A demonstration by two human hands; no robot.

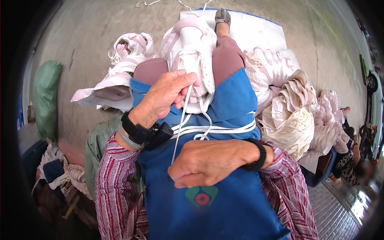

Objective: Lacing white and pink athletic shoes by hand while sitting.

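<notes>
Close on both sides of the shoe upper (190, 36) stand the knees (228, 60), leaving little room to reach in from left or right. At its near end, the left hand (166, 94) covers the way in, and a straight lace (182, 124) runs to the right hand (212, 162), barring a sweep across. Left of the upper, past the knee, a heap of uppers (130, 60) blocks low passage; farther left, open floor (86, 44) reaches to a green sack (47, 100). To its right, piled uppers (268, 76) and a bundle of laces (294, 130) obstruct. Beyond it to the right, a white sheet (260, 32) offers room beside the foot (223, 17).
</notes>
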